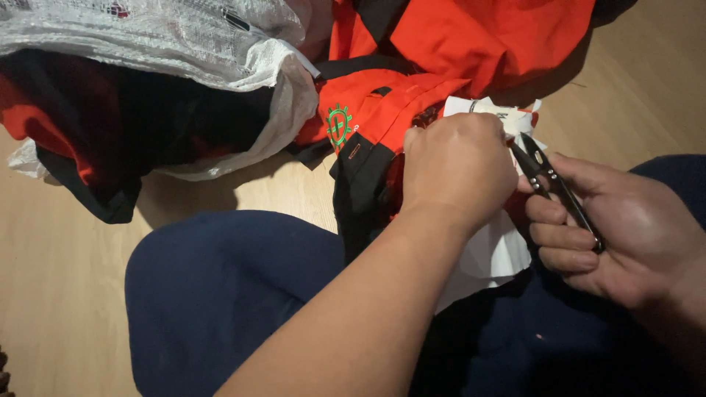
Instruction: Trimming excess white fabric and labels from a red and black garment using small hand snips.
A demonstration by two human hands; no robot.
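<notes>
Orange/black garment, frame centre, draped over lap. White woven sack w/ more garments upper left, so looks like lots left to trim. Wood floor open at left & upper right. Left hand pinches fabric by white label. Right hand grips black thread snips, blades apart, tips just beside left hand's knuckles.

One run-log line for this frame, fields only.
left hand: gripping orange garment | right hand: holding black thread snips, blades at white label | white woven sack: upper left
</notes>
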